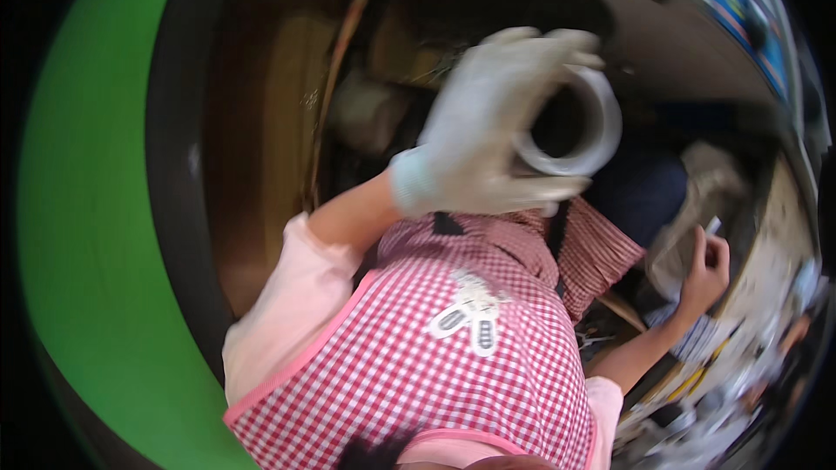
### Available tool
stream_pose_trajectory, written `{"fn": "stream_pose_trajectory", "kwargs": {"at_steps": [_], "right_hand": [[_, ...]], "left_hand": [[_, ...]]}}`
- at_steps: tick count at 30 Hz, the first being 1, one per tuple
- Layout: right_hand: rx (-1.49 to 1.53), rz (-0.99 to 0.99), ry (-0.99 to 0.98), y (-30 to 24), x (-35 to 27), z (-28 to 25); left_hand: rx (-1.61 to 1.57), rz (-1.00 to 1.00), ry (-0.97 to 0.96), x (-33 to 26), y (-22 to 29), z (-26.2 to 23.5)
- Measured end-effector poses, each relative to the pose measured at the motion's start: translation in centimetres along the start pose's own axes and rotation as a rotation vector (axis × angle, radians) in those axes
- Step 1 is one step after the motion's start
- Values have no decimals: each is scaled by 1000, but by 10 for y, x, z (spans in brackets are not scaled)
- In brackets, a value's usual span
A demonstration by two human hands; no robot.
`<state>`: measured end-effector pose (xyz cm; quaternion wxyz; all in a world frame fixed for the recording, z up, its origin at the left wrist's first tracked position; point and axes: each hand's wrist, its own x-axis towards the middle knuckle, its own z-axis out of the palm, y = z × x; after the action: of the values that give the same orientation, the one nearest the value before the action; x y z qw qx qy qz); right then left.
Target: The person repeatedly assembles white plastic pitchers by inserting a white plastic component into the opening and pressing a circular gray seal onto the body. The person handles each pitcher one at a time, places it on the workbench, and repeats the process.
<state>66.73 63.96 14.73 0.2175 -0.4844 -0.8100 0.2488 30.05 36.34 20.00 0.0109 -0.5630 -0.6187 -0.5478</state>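
Observation:
In a pale knitted glove with a light blue cuff, my left hand (488, 122) is raised in front of my apron. Its fingers and thumb curl round a thick whitish ring (603, 113) that looks like a tape roll; its dark hollow centre shows. Bare and lower on the right, my right hand (704, 280) has its fingers closed near a small white piece (713, 225), which sticks up from the fingertips. Motion blur hides the finer detail of both. My checked red-and-white apron (522, 357) fills the lower middle.
A cluttered worktop (771, 235) runs down the right side, with yellow sticks (697, 374) and blurred plastic pieces. At the far left is a green surface (87, 209) with a dark border (178, 174). Brown board-like surfaces (292, 104) stand in shadow behind my left arm.

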Motion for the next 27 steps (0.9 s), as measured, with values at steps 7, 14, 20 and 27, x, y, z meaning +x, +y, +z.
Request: {"fn": "stream_pose_trajectory", "kwargs": {"at_steps": [7, 14, 20, 27], "right_hand": [[132, 65, -69, -110, -11, 32], [217, -3, -132, -78, -15, 62], [-120, -304, 104, -53, -11, 47], [471, -177, -5, -67, -19, 56]], "left_hand": [[191, 61, 359, -17, -8, 21], [188, 78, 403, -23, -28, 19], [169, 54, 360, -11, -16, -1], [-37, 195, 198, 6, -10, -25]]}}
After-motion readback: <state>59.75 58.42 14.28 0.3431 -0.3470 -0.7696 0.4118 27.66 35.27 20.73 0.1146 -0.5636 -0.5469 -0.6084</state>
